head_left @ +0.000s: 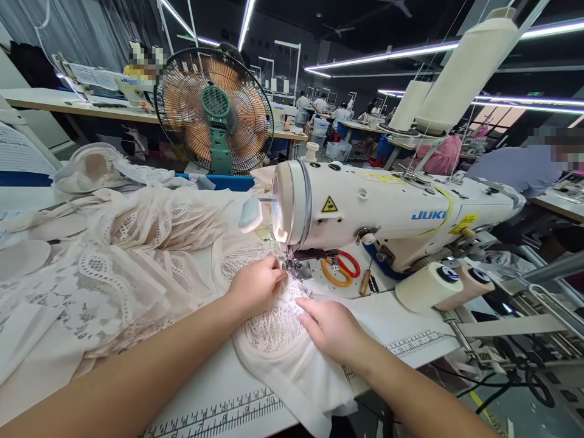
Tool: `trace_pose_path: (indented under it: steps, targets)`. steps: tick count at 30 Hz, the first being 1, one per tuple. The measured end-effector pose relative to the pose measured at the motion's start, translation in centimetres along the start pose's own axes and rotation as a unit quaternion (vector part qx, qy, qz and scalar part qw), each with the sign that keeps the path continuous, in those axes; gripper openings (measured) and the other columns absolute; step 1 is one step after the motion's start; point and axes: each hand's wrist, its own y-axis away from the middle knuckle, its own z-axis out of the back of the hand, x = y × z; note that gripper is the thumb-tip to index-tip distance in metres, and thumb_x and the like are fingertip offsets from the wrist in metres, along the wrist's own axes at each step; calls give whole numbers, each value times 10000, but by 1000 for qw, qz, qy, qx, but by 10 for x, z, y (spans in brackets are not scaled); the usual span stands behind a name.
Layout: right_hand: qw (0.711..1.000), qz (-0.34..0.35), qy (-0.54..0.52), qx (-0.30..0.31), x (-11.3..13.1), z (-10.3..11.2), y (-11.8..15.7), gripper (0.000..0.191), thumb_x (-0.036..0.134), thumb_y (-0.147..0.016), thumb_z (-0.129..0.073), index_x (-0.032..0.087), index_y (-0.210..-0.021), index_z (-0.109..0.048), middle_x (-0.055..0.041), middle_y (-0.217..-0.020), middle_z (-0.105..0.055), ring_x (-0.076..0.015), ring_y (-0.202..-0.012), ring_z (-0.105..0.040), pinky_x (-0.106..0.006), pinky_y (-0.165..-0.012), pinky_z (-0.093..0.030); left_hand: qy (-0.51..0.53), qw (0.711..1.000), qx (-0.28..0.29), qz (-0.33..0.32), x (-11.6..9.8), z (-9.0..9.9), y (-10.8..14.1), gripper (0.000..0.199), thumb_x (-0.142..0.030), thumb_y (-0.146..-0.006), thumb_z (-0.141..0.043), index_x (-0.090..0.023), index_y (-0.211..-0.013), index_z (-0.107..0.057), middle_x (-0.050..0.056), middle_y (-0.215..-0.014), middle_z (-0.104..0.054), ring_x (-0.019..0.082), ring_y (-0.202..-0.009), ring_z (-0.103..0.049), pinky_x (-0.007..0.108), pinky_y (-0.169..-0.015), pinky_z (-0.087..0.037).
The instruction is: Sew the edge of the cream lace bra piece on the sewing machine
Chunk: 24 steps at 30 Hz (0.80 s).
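Note:
A cream lace bra (274, 328) lies across the sewing bed, part of it under the needle area of a white JUKI sewing machine (347, 204). My left hand (258, 283) is closed on the lace just left of the presser foot (294, 266), thumb and fingers pinched together. On the near right side of the foot, my right hand (331, 328) rests on the same bra, thumb and forefinger extended and a little apart over the fabric. The bra's lower edge and a plain band hang toward the table's front edge.
Piled lace pieces (137, 243) cover the left of the table. Scissors with red and orange handles (337, 277) and a wooden-handled tool (365, 283) lie behind my right hand. Thread cones (424, 289) stand at right. A large fan (216, 112) is behind; a co-worker (515, 167) sits at right.

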Motion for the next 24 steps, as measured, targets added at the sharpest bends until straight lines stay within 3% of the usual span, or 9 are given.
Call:
trace_pose_path:
  steps: [4, 11, 17, 21, 24]
  targets:
    - [1000, 9, 27, -2, 1, 1, -2, 283, 196, -912, -462, 143, -1122, -645, -63, -827, -675, -211, -744, -598, -284, -585, -348, 2, 1000, 9, 3, -2, 2, -1, 296, -236, -910, -425, -214, -961, -716, 59, -942, -622, 207, -782, -609, 278, -540, -319]
    - [998, -19, 59, 33, 7, 7, -7, 352, 204, -943, -450, 154, -1262, -589, -94, -995, -678, -255, -937, -615, -312, -706, -413, 2, 999, 31, 23, -2, 3, -4, 323, -242, -935, -403, -200, -1002, -716, 83, -972, -622, 233, -810, -609, 288, -546, -351]
    - [995, -40, 76, 50, 12, 12, -13, 396, 271, -965, -420, 177, -1335, -527, -82, -1033, -679, -262, -947, -617, -312, -684, -396, -1, 998, 38, 47, 0, 11, -8, 331, -258, -947, -393, -193, -996, -713, 92, -1006, -614, 233, -857, -617, 284, -584, -420]
    - [994, -9, 103, 47, 7, 19, -2, 274, 289, -960, -432, 188, -1144, -608, -51, -918, -668, -222, -840, -597, -300, -599, -318, 7, 998, 49, 39, 4, 22, 6, 312, -241, -933, -403, -208, -991, -708, 107, -1230, -553, 256, -997, -609, 326, -717, -500]
    - [988, 43, 133, 70, -2, 23, 12, 164, 271, -936, -479, 190, -972, -616, -26, -827, -633, -192, -764, -564, -298, -561, -268, 16, 998, 59, 7, 9, 24, 29, 322, -363, -897, -513, -190, -1119, -669, 153, -1416, -426, 339, -1166, -528, 457, -917, -482]
